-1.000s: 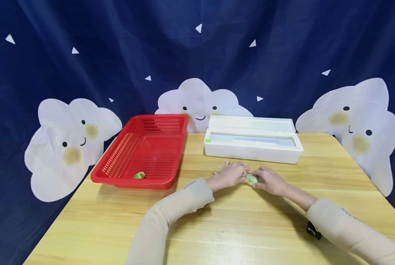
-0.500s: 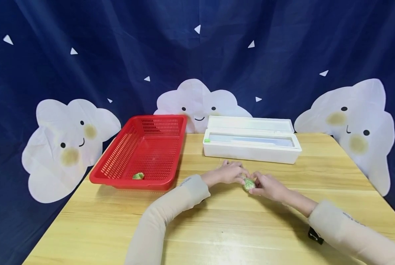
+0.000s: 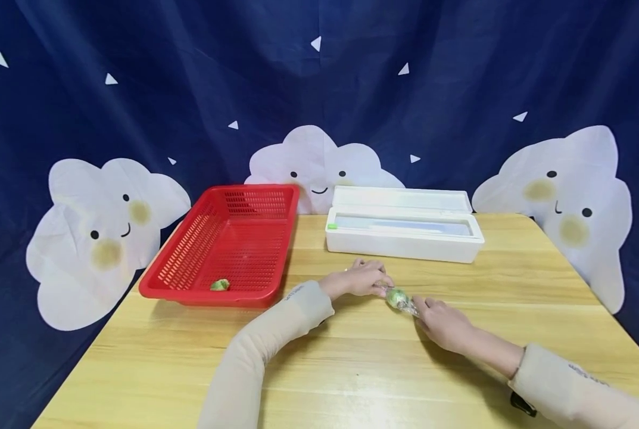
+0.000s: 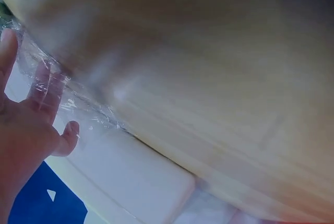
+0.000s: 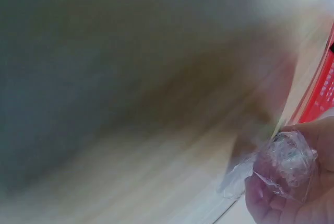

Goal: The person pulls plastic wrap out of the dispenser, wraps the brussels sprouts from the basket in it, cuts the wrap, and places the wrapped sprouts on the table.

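Observation:
A small green leafy vegetable (image 3: 398, 298) lies between my hands in the head view, wrapped in clear cling film. My left hand (image 3: 363, 279) pinches the film at its left end. Thin, wrinkled cling film (image 4: 70, 101) spreads over and past those fingers in the left wrist view, with a bit of green at the left edge. On the other side, my right hand (image 3: 445, 325) grips the film's right end. A crumpled bunch of it (image 5: 293, 158) sits in the fingers in the right wrist view. The film is drawn out from both sides of the vegetable.
A red plastic basket (image 3: 292, 238) stands at the left, with one small green vegetable piece (image 3: 220, 285) inside. At the back of the wooden table (image 3: 351, 381) is a long white box (image 3: 405, 243) with its lid raised. A dark blue cloud-print curtain (image 3: 319, 89) hangs behind.
My right hand has moved toward me and to the right, off the vegetable and onto the film's end. The left hand has shifted slightly left, and more of the wrapped vegetable shows.

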Motion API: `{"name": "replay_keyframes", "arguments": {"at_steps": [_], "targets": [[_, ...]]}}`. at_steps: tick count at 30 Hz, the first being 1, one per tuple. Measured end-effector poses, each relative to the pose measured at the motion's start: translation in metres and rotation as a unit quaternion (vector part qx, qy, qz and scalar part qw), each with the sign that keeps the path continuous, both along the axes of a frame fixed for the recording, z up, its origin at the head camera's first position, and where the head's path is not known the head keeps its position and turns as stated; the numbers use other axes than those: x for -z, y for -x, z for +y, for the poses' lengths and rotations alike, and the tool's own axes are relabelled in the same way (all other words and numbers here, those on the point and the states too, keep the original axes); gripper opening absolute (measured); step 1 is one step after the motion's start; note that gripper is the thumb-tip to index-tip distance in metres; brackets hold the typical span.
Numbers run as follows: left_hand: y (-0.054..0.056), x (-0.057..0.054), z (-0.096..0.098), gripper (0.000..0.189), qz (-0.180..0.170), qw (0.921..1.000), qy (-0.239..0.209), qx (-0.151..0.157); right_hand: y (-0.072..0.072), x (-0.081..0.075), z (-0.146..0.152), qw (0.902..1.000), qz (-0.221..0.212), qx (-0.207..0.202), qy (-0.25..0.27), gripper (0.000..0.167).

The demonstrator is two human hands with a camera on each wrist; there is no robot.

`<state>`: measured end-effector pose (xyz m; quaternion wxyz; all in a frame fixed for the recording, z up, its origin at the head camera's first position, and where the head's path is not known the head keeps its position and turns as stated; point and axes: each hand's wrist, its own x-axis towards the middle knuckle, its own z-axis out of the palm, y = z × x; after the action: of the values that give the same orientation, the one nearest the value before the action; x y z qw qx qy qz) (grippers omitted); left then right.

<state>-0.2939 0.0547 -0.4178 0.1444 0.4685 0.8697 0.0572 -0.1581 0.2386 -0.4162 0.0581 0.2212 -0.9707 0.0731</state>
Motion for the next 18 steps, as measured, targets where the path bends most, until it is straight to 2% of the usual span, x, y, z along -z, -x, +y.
{"name": "replay_keyframes", "arguments": {"at_steps": [3,5,9,11,15,18], "targets": [[0.0,-0.002,0.002,0.034,0.015,0.9999,0.002,0.005,-0.005,-0.002,-0.005,0.9994,-0.031,0.011,-0.014,0.04],[-0.001,-0.003,0.004,0.032,0.02,0.9998,-0.002,0.005,-0.009,-0.004,-0.008,0.9979,-0.062,0.02,-0.006,0.041],[0.0,-0.002,0.009,0.028,0.027,0.9993,-0.024,0.002,-0.013,-0.008,-0.013,0.987,-0.144,0.025,0.068,0.051],[0.0,-0.001,0.012,0.026,0.028,0.999,-0.034,0.001,-0.014,-0.01,-0.015,0.9732,-0.195,0.024,0.12,0.06],[0.001,0.001,0.017,0.023,0.012,0.9987,-0.049,0.001,-0.015,-0.012,-0.018,0.9353,-0.282,0.007,0.214,0.074],[0.002,0.002,0.022,0.021,0.003,0.9985,-0.054,0.002,-0.014,-0.012,-0.019,0.9151,-0.311,-0.02,0.256,0.08]]}}
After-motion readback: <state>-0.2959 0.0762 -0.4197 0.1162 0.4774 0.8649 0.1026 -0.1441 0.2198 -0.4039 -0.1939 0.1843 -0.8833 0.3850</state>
